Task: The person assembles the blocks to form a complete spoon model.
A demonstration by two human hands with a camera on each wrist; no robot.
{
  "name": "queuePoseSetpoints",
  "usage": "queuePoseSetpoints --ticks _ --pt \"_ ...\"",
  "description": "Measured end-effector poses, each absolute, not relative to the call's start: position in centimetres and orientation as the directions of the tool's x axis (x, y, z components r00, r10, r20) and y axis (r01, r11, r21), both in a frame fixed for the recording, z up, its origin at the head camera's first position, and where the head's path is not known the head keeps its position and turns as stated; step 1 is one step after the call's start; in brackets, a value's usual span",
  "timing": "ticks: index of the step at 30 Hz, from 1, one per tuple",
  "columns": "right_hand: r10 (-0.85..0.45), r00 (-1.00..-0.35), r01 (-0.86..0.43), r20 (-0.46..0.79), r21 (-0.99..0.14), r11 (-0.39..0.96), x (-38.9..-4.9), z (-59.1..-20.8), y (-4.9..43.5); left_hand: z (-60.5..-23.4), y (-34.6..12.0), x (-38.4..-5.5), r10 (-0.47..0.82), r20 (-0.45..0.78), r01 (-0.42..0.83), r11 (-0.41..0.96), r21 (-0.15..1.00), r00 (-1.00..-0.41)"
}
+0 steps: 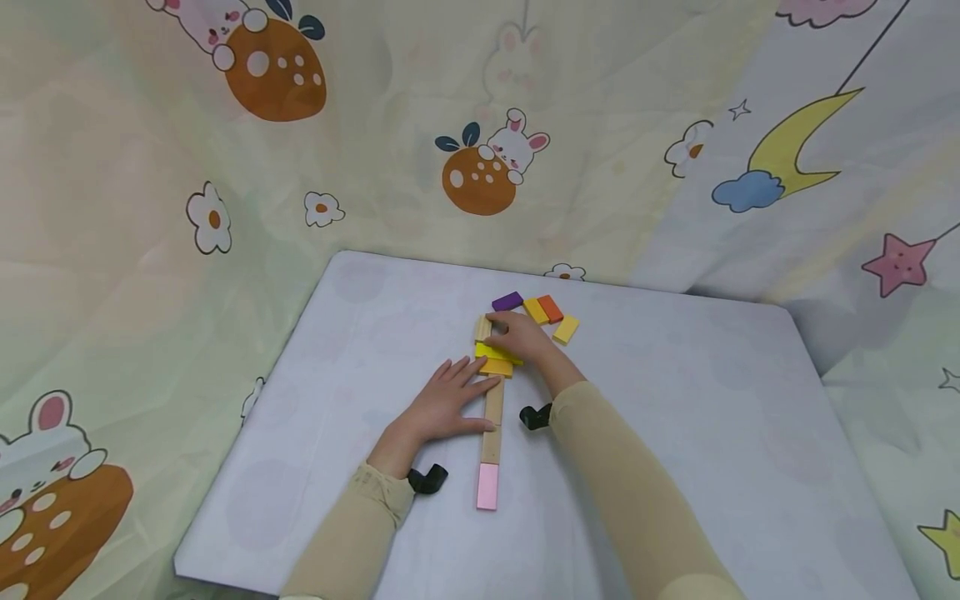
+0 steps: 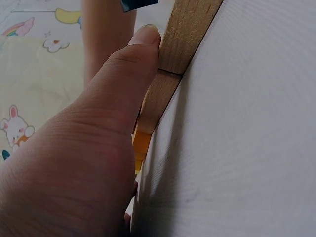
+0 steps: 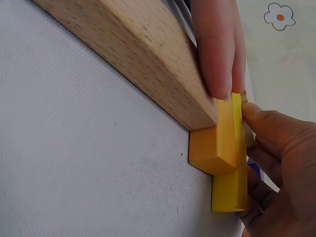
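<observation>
Seemingly fitting a pale block [image 1: 482, 330] to the row [image 1: 493, 404].
Right hand [image 1: 522, 337] pinches it; left hand [image 1: 446, 402], spread wide, touches the row; next likely calls for gentle release.

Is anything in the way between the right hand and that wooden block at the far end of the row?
Nothing visible is in the way: the right hand is touching the wooden block. The purple block and orange block lie farther from the person, not in between.
</observation>
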State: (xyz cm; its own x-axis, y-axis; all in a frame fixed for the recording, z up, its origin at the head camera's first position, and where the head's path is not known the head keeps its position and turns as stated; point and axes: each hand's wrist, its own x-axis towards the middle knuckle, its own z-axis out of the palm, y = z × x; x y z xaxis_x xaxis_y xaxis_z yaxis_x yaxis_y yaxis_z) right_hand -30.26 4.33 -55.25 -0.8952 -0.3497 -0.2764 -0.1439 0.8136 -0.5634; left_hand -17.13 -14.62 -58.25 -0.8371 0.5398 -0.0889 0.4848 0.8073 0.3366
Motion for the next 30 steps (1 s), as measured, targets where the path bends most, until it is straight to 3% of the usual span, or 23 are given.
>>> queuePoseSetpoints --ticks 30 --pt "-0.343 -0.913 -0.164 -0.223 -0.568 0.807 -29.2 -55.2 4.1 -58.0 -14.6 -17.1 0.535 -0.092 0.483 0.813 0.326 -0.840"
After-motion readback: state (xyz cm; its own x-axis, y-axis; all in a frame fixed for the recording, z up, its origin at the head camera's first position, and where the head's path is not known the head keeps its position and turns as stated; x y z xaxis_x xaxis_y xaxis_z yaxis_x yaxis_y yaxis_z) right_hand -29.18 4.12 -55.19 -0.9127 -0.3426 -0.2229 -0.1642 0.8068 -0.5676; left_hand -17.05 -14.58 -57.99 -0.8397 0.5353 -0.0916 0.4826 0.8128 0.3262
